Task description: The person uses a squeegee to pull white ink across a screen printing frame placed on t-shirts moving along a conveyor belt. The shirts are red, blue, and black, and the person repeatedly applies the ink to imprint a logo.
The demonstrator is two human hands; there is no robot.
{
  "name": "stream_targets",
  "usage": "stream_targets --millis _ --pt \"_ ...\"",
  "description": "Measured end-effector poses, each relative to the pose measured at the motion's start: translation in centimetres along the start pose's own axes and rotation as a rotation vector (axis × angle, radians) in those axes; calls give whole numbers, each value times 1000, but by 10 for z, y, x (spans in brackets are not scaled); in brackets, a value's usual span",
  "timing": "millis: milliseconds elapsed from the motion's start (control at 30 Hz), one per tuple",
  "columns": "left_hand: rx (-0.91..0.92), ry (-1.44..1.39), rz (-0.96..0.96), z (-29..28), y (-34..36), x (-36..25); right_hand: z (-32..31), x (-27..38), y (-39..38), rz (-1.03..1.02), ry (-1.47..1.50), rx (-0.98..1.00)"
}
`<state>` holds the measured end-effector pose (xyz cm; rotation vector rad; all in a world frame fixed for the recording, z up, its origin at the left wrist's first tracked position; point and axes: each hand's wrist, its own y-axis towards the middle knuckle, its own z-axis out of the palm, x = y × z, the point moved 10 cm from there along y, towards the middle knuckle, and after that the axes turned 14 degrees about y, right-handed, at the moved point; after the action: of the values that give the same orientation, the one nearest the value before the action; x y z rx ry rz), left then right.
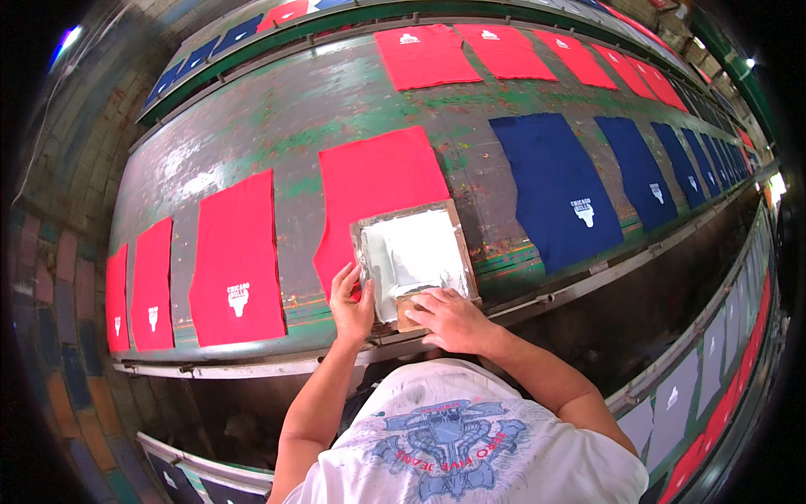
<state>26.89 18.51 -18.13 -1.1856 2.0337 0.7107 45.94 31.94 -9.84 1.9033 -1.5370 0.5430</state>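
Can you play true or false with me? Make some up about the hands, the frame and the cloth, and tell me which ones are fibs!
1. The right hand is on a small brown wooden block. True.
2. The rectangular frame with a brown wooden rim lies completely on navy-blue cloth. False: it lies partly over a bright red cloth piece.
3. The left hand is at the frame's left side. True.
4. The navy-blue cloth piece nearest the frame has no print. False: it has a white print near its lower end.
5. The person's shirt is plain black. False: it is a white T-shirt with a blue and red print.
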Motion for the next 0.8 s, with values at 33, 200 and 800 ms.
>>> stream_targets --millis 33,200,800 --pt "-25 65 58 2 -2 -8 -5 -2 3 -14 75 -12" --pt "-72 95 53 9 -4 -5 -57 -55 58 -36 -23 -188" --pt "-91 -173 52 6 -18 -9 -35 -252 197 691 290 386"
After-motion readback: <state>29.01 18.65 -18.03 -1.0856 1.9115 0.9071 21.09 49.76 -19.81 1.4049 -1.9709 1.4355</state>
